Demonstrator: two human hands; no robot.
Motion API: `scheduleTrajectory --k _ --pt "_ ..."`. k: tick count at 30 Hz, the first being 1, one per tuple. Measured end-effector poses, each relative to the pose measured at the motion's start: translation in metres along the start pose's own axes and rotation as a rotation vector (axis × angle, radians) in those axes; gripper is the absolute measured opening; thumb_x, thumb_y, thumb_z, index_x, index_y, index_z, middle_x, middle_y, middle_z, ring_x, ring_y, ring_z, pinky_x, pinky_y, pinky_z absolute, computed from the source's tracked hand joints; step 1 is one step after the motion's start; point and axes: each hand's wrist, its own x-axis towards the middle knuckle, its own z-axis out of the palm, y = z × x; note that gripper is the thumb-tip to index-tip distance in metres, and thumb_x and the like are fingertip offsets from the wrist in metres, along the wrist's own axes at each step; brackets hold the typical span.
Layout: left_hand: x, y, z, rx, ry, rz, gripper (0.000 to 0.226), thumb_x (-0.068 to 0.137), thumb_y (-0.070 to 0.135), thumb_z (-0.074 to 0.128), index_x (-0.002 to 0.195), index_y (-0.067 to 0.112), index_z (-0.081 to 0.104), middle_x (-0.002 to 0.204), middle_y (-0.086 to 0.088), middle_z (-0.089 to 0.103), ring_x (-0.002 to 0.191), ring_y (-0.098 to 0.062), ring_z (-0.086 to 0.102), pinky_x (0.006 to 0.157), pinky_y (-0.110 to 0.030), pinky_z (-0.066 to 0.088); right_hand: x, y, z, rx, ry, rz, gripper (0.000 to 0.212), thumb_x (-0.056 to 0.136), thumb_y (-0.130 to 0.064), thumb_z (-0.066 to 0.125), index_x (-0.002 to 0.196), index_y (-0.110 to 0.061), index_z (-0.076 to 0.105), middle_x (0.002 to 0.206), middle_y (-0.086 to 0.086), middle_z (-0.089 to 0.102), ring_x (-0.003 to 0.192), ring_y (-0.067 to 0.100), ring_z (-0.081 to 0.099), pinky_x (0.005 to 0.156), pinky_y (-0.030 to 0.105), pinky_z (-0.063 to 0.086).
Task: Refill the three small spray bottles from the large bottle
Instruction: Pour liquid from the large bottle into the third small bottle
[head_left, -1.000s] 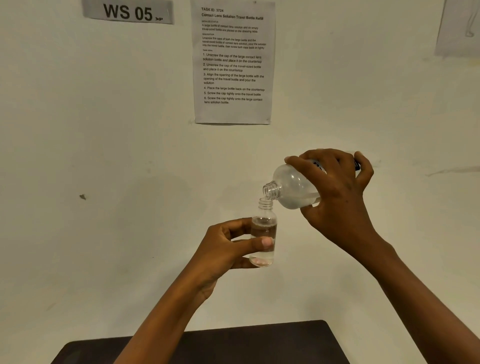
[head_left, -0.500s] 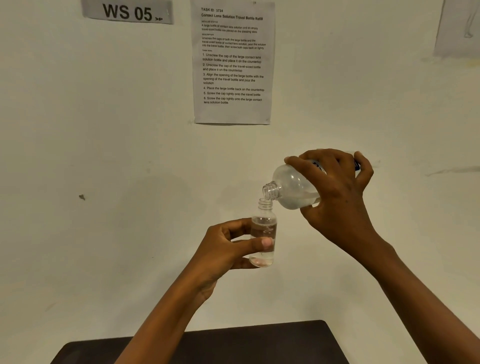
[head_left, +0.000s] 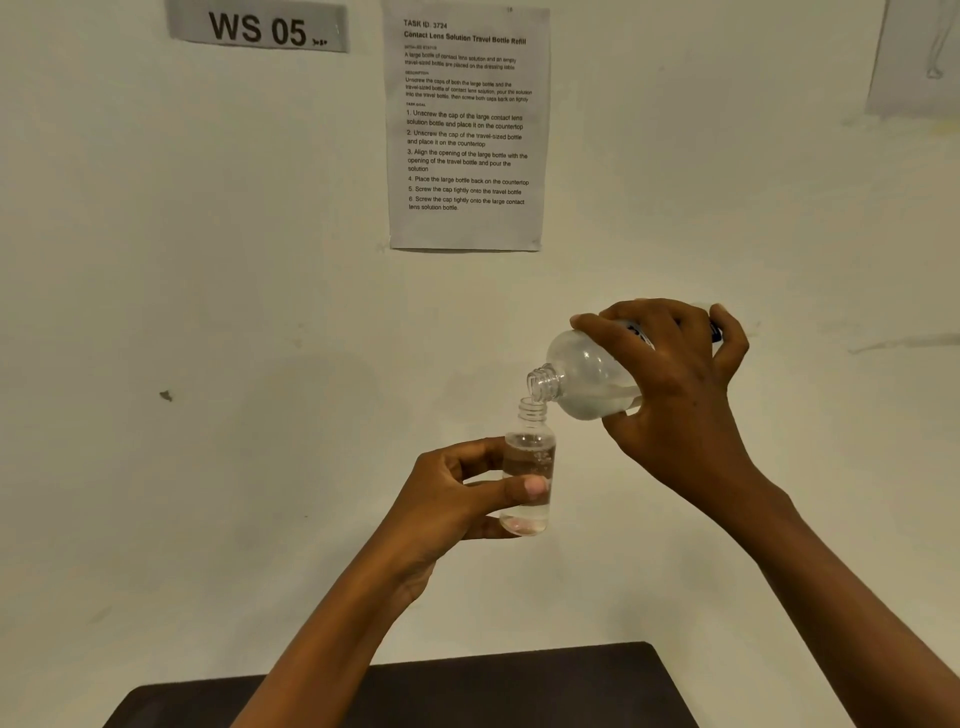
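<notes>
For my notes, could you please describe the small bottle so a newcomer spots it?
Look below the task sheet on the wall. There the left hand holds the small bottle upright; unlike the tilted large bottle in the right hand above it, it is slim.

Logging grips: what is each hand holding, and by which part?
The left hand pinches the small bottle at its mid-body; the right hand grips the large bottle around its body.
</notes>
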Motion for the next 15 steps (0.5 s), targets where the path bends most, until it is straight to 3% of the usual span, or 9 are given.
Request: scheduleTrajectory --k 5,9,15 --pt "0.0 -0.0003 0.0001 0.001 0.001 -0.01 0.033 0.071 0.018 0.074 0.101 0.027 0.067 0.109 0.001 0.07 0.097 -0.019 0.068 0.074 -0.033 0.06 -0.0001 -0.0002 0.0007 0.002 0.002 -0.003 0.075 0.056 -0.005 0.079 0.119 -0.029 0.047 0.115 0.005 0.056 0.116 0.022 0.037 0.104 0.041 0.009" --pt "0.0002 -0.0006 0.0007 -0.01 -0.008 -0.003 0.043 0.059 0.028 0.075 0.101 0.028 0.067 0.109 0.002 0.07 0.098 -0.019 0.068 0.072 -0.032 0.059 0.0 0.0005 0.0012 0.005 0.0 -0.003 0.074 0.057 -0.006 0.08 0.12 -0.028 0.048 0.115 0.006 0.056 0.116 0.023 0.036 0.104 0.04 0.009" --pt "0.0005 -0.001 0.0002 -0.008 -0.014 -0.003 0.039 0.06 0.028 0.075 0.098 0.029 0.067 0.109 0.002 0.07 0.098 -0.02 0.068 0.072 -0.031 0.059 -0.0001 0.0006 0.0018 0.002 -0.001 -0.004 0.074 0.057 -0.005 0.079 0.119 -0.029 0.048 0.115 0.006 0.057 0.116 0.023 0.037 0.104 0.04 0.009"
